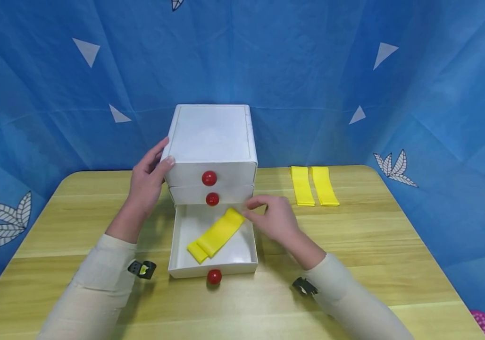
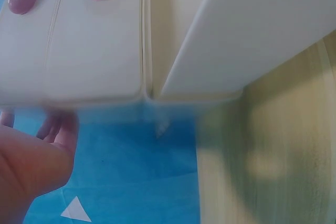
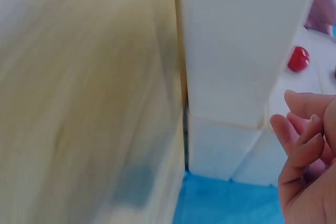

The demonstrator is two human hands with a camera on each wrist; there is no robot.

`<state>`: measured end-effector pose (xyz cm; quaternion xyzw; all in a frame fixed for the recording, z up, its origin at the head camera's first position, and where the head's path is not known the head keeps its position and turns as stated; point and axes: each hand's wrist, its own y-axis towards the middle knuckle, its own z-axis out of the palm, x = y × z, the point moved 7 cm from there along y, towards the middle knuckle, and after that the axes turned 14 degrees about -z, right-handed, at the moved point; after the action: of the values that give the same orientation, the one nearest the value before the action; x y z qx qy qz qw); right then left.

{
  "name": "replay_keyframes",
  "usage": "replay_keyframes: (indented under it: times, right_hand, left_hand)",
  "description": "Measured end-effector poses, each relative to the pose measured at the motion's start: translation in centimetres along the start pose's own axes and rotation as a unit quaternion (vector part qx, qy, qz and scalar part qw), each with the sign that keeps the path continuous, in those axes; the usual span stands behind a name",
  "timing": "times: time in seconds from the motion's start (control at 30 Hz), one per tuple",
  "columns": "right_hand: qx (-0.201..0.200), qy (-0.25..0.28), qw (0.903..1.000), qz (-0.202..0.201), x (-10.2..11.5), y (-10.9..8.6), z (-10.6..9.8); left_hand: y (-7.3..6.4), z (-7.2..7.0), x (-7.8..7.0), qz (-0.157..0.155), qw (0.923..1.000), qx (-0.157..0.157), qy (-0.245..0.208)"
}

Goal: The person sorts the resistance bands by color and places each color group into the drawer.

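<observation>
A white cabinet [image 1: 210, 134] with several stacked drawers and red knobs stands on the table. Its bottom drawer [image 1: 236, 268] is pulled out, and a folded yellow strip [image 1: 221, 232] lies slantwise inside. My left hand [image 1: 146, 179] rests against the cabinet's left side, its thumb at the upper front corner; in the left wrist view, that hand's fingers [image 2: 67, 132] touch the side wall. My right hand [image 1: 274, 217] hovers by the drawer's right rim near the strip's upper end. Its thumb and index finger are apart, with nothing between them, and the other fingers are loosely bent.
Two more yellow strips [image 1: 302, 185] lie side by side on the wooden table [image 1: 353, 264], right of the cabinet. Behind the table hangs a blue patterned cloth [image 1: 310, 71]. The upper two drawers are closed.
</observation>
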<state>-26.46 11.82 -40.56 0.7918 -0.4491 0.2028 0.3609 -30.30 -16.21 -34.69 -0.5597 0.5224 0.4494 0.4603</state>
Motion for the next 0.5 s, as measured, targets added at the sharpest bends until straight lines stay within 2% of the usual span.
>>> replay_keyframes:
  times: [0.17, 0.5]
  right_hand:
    - [-0.035, 0.004, 0.9993, -0.016, -0.4, -0.7, -2.4]
    - [-0.059, -0.001, 0.9982, -0.002, -2.2, -1.6, -6.0]
  left_hand:
    - [-0.1, 0.0, -0.1, -0.002, 1.0, -0.001, 0.002]
    - [-0.2, 0.1, 0.0, -0.014, 0.9999, -0.003, 0.005]
